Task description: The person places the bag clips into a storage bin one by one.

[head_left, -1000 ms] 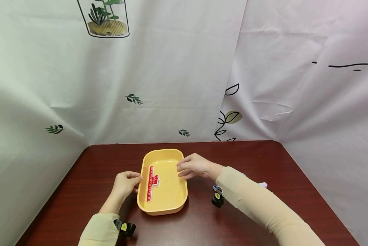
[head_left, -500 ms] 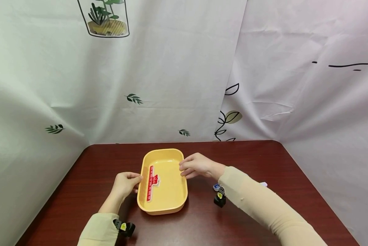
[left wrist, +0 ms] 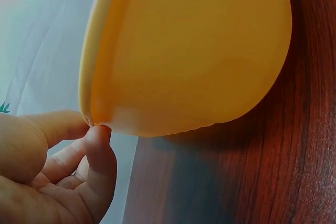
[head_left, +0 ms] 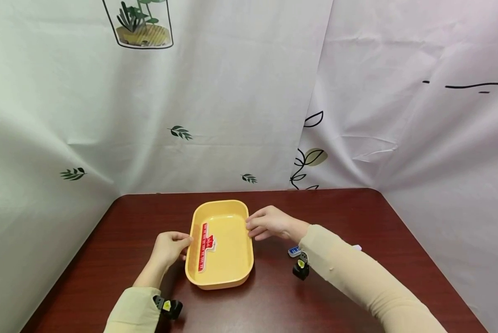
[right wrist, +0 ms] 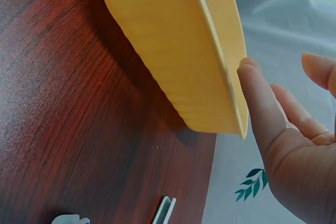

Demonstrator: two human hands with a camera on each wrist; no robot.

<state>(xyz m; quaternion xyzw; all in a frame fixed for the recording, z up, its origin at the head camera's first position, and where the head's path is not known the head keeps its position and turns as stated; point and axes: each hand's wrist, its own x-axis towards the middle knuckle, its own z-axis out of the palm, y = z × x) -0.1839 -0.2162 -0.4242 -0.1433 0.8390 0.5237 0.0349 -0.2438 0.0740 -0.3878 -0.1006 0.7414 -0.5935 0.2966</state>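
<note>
A yellow rectangular tray [head_left: 232, 254] lies on the dark red-brown table. Inside it, along its left side, is a flat red strip with white marks and a red emblem [head_left: 203, 249]; its kind is unclear. My left hand [head_left: 165, 249] pinches the tray's left rim between thumb and fingers, and the left wrist view shows this pinch on the yellow wall [left wrist: 199, 51]. At the opposite rim hovers my right hand [head_left: 271, 222], its fingers loosely extended. The right wrist view shows that hand [right wrist: 299, 150] beside the tray's edge, thumb apart, gripping nothing.
A small blue-and-white object [head_left: 294, 251] lies by the right wrist, partly behind its camera. Beyond the right sleeve, the end of a pale lilac object [head_left: 357, 247] shows. White printed cloth [head_left: 232, 92] surrounds the table's back and sides.
My right hand has drawn back rightward from over the tray to its right rim. More of the blue-and-white object shows. The left hand and the tray have stayed put.
</note>
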